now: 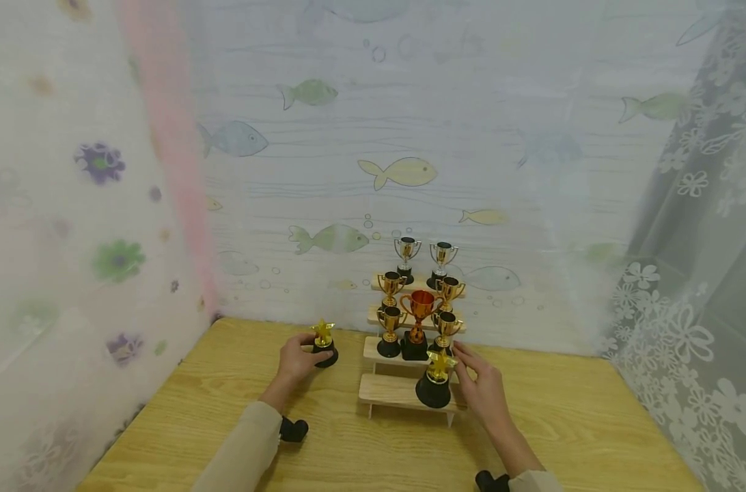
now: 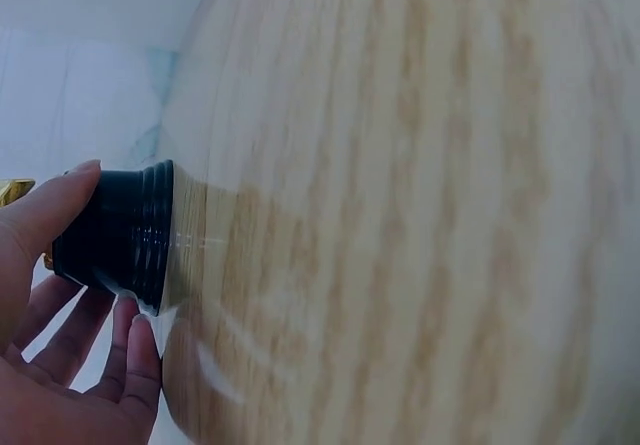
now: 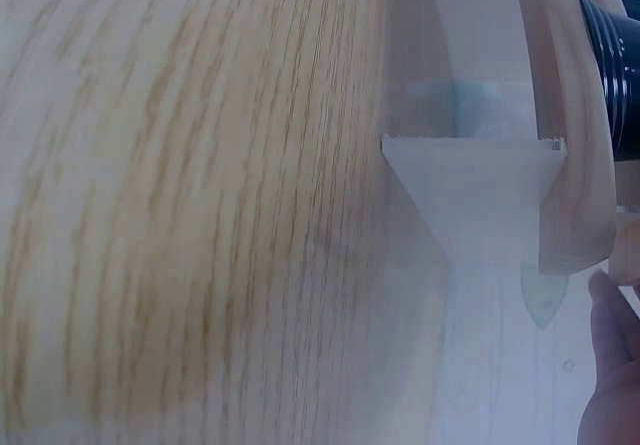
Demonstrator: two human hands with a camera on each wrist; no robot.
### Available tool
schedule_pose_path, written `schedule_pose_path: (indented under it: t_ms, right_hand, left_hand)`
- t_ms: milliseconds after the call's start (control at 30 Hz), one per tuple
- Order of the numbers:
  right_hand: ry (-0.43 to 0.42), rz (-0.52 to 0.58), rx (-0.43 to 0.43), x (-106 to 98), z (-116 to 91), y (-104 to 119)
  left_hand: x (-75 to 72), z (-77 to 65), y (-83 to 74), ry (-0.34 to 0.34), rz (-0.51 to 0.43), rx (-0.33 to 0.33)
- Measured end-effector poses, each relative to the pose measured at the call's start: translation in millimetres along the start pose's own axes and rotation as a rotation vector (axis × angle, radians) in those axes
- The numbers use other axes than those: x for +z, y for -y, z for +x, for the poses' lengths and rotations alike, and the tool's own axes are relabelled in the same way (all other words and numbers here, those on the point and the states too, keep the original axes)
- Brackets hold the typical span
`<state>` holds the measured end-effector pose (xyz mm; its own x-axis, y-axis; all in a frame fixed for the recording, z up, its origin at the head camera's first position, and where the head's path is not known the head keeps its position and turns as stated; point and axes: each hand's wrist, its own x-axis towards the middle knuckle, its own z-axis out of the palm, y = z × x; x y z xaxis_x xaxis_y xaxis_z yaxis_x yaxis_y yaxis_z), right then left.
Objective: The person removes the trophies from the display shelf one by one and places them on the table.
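A pale fish-printed curtain (image 1: pixel 397 171) hangs behind a wood-grain table (image 1: pixel 570 417). A four-step wooden stand (image 1: pixel 385 391) rises by the table's far edge, near its middle. The right hand (image 1: pixel 484 386) reaches in at the stand's right edge, thumb and forefinger apart; I cannot tell whether it touches anything. The left hand (image 1: pixel 296 359) grips the black base of a gold star trophy (image 1: pixel 324 342), thumb on one side, fingers on the other. That trophy is upright, near the table's far edge, between the far left corner and the stand. A red cup (image 1: pixel 420 307) stands mid-step on the third step down, and a second star trophy (image 1: pixel 434 386) toward the right end of the lowest. Smallest are the gold cups (image 1: pixel 390 318): two flank the red cup, two stand on each step above.
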<state>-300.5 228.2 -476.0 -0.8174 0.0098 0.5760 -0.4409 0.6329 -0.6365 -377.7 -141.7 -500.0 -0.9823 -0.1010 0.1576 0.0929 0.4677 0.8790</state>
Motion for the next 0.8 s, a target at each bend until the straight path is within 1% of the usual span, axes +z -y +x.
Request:
schedule_pose_path:
  t_ms: [67,300,700,800]
  right_hand:
    - [0.001,0.003,0.003,0.5,0.1,0.2]
    - [0.006,0.014,-0.012,1.5,-0.5,1.4]
    - [0.008,0.003,-0.003,-0.1,-0.4,-0.8]
    - [0.008,0.005,0.0,-0.4,-0.5,-0.7]
  left_hand:
    - [-0.7,-0.7,0.1,0.001,0.0,-0.008]
    - [-5.3,-5.6,1.4,0.003,0.047,-0.014]
    - [-15.9,-18.5,-3.6,0.052,0.06,-0.021]
    - [-19.5,-23.3,-5.0,0.067,0.071,-0.008]
